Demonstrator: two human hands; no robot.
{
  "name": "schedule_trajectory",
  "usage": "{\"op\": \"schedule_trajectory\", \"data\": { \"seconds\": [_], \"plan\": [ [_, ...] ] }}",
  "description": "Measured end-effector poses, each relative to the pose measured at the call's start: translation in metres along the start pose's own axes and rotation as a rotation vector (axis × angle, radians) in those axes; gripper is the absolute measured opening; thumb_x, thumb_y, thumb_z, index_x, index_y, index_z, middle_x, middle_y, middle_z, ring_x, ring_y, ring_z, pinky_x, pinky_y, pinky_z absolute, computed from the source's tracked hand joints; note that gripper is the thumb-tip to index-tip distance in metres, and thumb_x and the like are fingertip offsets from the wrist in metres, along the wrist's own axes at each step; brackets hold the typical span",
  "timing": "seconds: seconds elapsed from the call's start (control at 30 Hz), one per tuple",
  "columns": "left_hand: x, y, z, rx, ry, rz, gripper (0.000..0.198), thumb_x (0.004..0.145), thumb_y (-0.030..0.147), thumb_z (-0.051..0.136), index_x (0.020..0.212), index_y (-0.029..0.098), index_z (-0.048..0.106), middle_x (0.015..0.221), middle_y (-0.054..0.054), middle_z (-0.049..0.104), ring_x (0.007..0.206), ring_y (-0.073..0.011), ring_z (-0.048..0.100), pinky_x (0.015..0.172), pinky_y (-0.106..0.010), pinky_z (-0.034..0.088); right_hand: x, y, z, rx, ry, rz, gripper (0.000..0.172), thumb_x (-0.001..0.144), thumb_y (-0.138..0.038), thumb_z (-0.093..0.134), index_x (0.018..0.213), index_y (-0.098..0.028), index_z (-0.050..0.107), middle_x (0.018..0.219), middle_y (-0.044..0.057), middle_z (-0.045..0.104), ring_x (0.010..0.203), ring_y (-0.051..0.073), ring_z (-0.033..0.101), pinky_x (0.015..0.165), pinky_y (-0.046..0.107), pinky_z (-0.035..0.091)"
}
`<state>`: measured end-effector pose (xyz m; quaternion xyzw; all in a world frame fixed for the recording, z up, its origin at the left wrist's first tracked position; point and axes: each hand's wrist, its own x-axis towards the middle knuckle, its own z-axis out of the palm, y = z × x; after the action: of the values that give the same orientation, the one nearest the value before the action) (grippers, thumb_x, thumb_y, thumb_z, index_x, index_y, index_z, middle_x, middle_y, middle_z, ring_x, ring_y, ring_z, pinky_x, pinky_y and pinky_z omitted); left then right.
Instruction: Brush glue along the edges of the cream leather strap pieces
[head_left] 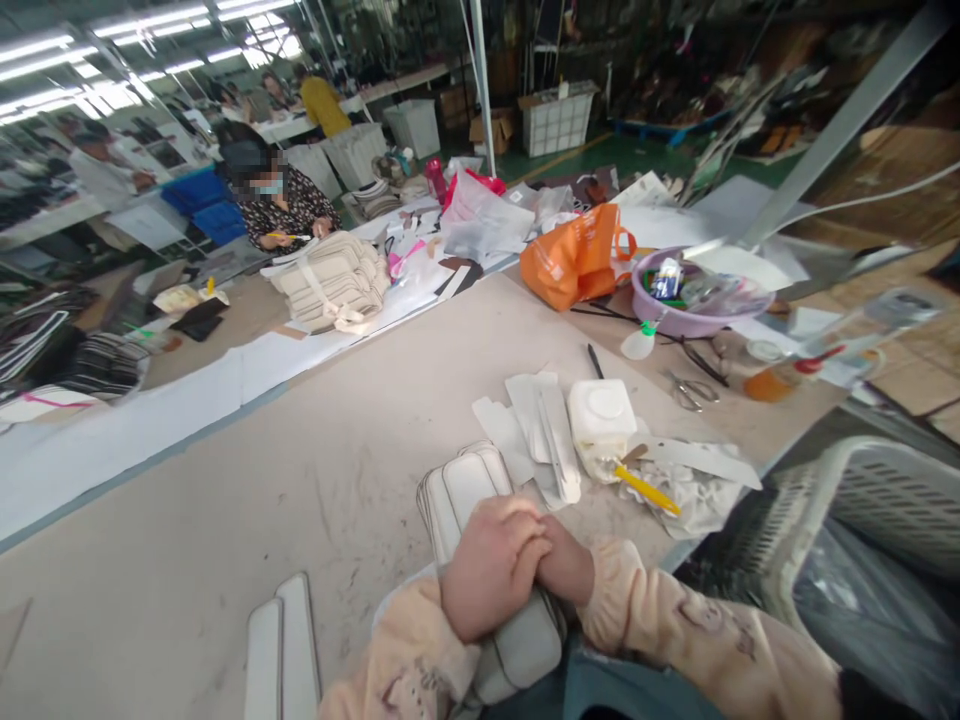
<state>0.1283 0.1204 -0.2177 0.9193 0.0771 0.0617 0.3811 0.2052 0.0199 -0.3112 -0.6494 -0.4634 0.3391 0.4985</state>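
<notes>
My left hand (487, 570) lies closed over my right hand (564, 568), and both press down on a stack of white leather pieces (466, 490) at the near edge of the table (300, 470). The fingers are clasped together, and whether they grip anything is hidden. Just right of the stack lie loose white cut strips (540, 425), a white plastic tub (600, 415) and a yellow-handled brush (645, 488) on crumpled paper. Two more white pieces (281, 645) lie to the left of my arms.
A grey plastic basket (862, 520) stands at my right. Scissors (690, 390), a purple bowl (697, 300) and an orange bag (574, 262) sit farther back. A person (277, 205) works across the table beside a beige stack (334, 280).
</notes>
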Motion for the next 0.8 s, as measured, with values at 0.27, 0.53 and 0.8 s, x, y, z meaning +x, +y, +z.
{"op": "schedule_trajectory", "data": {
  "seconds": [0.27, 0.53, 0.8],
  "plan": [
    [-0.03, -0.047, -0.009, -0.063, -0.217, -0.16, 0.027, 0.086, 0.017, 0.047, 0.108, 0.025, 0.06, 0.102, 0.0, 0.068, 0.095, -0.0149, 0.059, 0.086, -0.026, 0.043, -0.003, 0.0, -0.013, 0.246, -0.082, -0.141, 0.017, 0.08, -0.026, 0.06, 0.084, -0.014, 0.071, 0.076, 0.006, 0.069, 0.067, 0.014, 0.064, 0.064, 0.025, 0.051],
    [-0.032, -0.051, 0.001, 0.017, -0.138, -0.183, 0.024, 0.078, 0.01, 0.049, 0.095, 0.021, 0.061, 0.089, -0.001, 0.068, 0.086, -0.0154, 0.06, 0.077, -0.025, 0.043, -0.003, -0.004, -0.013, -0.33, 0.014, -0.444, 0.016, 0.082, -0.015, 0.052, 0.094, -0.019, 0.064, 0.076, 0.003, 0.065, 0.07, 0.014, 0.057, 0.062, 0.026, 0.043],
    [-0.033, -0.051, 0.004, 0.025, -0.058, -0.22, 0.048, 0.074, 0.011, 0.048, 0.121, 0.018, 0.054, 0.087, -0.003, 0.07, 0.078, -0.0158, 0.062, 0.075, -0.026, 0.047, -0.002, 0.002, 0.001, -0.717, 0.174, -0.531, 0.016, 0.09, -0.019, 0.047, 0.085, -0.018, 0.063, 0.068, 0.004, 0.057, 0.067, 0.017, 0.047, 0.06, 0.03, 0.037]
  ]
}}
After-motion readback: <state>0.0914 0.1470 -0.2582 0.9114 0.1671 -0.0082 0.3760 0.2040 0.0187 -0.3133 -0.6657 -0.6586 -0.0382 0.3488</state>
